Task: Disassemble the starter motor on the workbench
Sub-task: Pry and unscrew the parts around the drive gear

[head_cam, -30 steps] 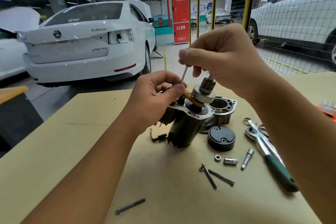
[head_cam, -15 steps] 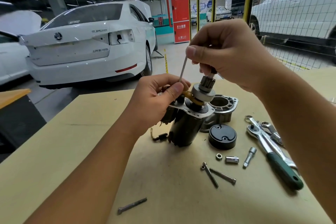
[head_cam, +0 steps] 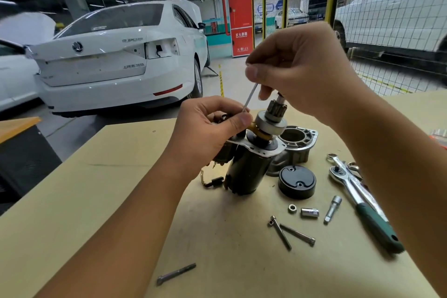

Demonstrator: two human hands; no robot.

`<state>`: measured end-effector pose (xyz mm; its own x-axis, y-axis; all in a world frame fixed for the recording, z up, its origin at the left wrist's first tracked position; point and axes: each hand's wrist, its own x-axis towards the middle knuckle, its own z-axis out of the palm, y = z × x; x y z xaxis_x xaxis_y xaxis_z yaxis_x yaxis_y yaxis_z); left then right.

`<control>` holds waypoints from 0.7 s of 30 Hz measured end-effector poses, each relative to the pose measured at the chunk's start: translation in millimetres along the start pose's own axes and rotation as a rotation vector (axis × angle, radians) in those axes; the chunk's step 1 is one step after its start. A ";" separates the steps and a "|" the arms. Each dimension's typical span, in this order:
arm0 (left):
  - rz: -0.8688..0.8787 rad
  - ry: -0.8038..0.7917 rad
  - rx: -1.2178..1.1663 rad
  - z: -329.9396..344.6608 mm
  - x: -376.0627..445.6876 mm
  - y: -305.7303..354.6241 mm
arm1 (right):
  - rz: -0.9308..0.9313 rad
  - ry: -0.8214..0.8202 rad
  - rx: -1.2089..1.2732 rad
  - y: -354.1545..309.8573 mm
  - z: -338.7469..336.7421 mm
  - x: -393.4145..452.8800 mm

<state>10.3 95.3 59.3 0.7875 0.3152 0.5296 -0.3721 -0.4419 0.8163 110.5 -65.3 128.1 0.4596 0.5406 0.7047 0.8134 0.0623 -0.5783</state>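
I work at a tan workbench (head_cam: 101,201) in a garage, a white car (head_cam: 116,55) parked beyond its far edge. The starter motor (head_cam: 251,167) stands upright near the bench's middle. My left hand (head_cam: 205,133) grips its upper end; my right hand (head_cam: 297,70) pinches a thin pin (head_cam: 249,99) above it. Toward the right edge lie a black cap (head_cam: 297,181), bolts (head_cam: 287,232) and a ratchet (head_cam: 362,203), partly hidden by my forearm.
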 end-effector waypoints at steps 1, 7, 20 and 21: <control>-0.007 -0.003 0.005 -0.3 0.1 0.4 | -0.005 -0.026 0.015 -0.2 -0.9 0.4; -0.023 -0.058 0.045 -2.5 0.9 1.0 | -0.001 -0.108 0.180 0.7 -9.1 -0.6; -0.044 -0.002 -0.086 -1.9 0.4 0.9 | 0.070 0.026 0.032 0.7 -2.5 -1.3; -0.039 0.001 -0.084 -1.5 0.4 0.6 | 0.056 0.014 -0.028 -0.2 -0.6 -1.7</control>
<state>9.6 96.4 60.3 0.8015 0.3320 0.4974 -0.3814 -0.3570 0.8527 109.8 -66.8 127.3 0.5095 0.5306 0.6774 0.7958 0.0088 -0.6054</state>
